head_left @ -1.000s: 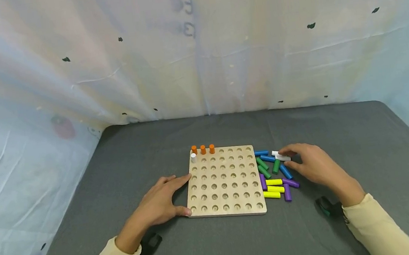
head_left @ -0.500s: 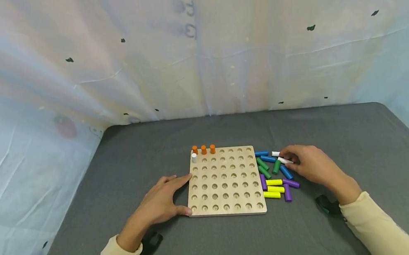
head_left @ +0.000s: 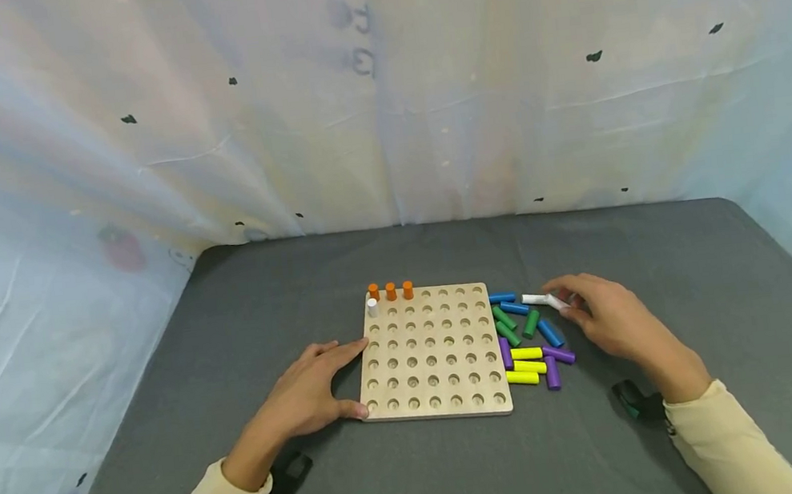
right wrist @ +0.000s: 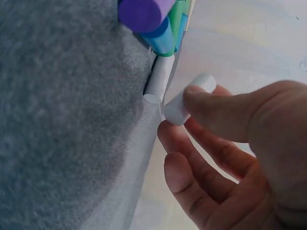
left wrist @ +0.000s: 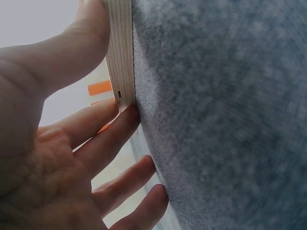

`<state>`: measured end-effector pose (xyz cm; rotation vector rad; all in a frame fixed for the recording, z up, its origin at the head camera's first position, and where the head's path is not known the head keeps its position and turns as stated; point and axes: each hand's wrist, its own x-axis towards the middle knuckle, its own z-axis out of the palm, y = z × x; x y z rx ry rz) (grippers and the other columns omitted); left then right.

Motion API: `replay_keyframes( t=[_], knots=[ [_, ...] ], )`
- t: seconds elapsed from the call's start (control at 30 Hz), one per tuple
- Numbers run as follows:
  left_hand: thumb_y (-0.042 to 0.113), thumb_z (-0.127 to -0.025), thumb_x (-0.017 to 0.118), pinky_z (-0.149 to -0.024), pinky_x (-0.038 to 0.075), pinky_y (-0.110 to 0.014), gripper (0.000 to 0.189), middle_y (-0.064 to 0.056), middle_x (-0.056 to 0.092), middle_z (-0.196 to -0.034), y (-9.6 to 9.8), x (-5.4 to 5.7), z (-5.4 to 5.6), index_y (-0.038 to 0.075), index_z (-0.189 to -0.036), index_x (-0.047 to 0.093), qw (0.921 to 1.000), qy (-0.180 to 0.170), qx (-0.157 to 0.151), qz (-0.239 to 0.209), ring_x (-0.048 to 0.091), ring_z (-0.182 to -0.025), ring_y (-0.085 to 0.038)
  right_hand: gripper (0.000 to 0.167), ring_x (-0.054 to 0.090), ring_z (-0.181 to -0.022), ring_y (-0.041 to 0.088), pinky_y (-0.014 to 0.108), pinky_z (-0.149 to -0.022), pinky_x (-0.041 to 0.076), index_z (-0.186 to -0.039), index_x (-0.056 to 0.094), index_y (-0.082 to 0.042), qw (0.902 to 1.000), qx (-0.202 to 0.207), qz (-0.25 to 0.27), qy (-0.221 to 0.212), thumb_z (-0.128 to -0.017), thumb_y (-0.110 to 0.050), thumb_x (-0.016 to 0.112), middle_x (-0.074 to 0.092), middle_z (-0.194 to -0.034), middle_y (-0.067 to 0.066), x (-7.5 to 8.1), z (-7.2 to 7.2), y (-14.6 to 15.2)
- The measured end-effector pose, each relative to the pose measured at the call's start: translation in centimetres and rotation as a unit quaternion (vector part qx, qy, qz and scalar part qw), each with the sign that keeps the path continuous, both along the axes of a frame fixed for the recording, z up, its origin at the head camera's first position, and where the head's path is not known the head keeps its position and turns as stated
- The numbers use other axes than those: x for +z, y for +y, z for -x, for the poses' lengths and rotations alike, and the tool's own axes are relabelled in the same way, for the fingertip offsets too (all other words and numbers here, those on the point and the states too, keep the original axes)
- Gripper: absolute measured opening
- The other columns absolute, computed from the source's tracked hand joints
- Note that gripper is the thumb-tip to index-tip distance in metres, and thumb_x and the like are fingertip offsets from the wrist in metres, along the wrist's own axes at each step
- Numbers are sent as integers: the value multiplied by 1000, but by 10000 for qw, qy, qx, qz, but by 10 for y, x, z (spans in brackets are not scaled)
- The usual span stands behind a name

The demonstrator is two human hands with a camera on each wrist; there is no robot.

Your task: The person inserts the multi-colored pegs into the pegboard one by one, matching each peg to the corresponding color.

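A square wooden pegboard (head_left: 431,354) with rows of round holes lies on the table. Three orange pegs (head_left: 390,291) stand along its far edge at the left, and one white peg stands just in front of them. My left hand (head_left: 310,393) rests against the board's left side, thumb and index finger touching the edge, the other fingers loosely spread. Between thumb and fingers, my right hand (head_left: 609,317) pinches a white peg (right wrist: 189,100), tilted in the right wrist view. A second white peg (right wrist: 159,81) lies on the cloth close by.
Right of the board lie loose pegs: blue (head_left: 550,333), green (head_left: 530,324), yellow (head_left: 523,378) and purple (head_left: 553,373). Dark grey cloth (head_left: 435,476) covers the table. A pale patterned curtain (head_left: 426,115) hangs behind it and along the sides.
The right hand's fingers have closed on one of the two white pegs and turned it to a slant. The left hand and board have stayed in place.
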<state>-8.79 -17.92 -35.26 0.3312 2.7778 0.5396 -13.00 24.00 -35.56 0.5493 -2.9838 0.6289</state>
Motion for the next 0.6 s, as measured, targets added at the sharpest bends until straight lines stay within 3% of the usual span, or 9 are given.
replay_keyframes(
  t=[0.27,0.6],
  knots=[
    [44,-69,89,-100,42,-63,97,-6,47,-154,0,0,-1,35,-152,41,10000,-8,23,18,39,-143,-32,29,63,-87,23,46,-75,52,-123,63,-6,9998,-142,14,-157,-94,-3,63,66,-104,12,-10,3,1],
    [44,-67,89,-101,42,-62,98,-5,48,-153,0,0,-1,35,-152,41,9999,8,96,90,41,-142,-32,25,65,-87,23,47,-75,51,-117,61,-6,9974,-433,149,-557,-94,-14,68,70,-97,8,-6,8,5]
  ],
)
